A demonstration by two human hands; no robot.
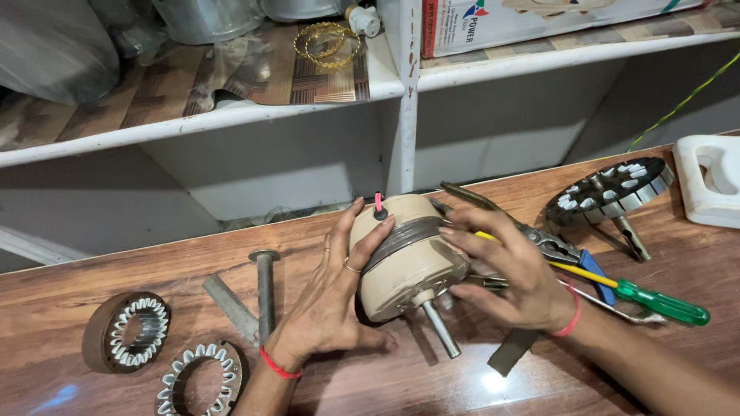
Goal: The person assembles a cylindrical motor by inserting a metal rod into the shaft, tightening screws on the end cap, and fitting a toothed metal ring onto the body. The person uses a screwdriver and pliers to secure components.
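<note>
A beige motor housing with a dark metal band around its middle lies tilted on the wooden table. A steel shaft sticks out of its near end and a pink wire stub out of its top. My left hand grips the housing's left side, thumb on the table side, with a ring on one finger. My right hand holds the right side with fingers spread over the band.
Two toothed stator rings lie at the left, beside a bolt and a flat metal bar. Pliers, a green-handled screwdriver, a rotor on a shaft and a white container sit at the right. Shelves stand behind.
</note>
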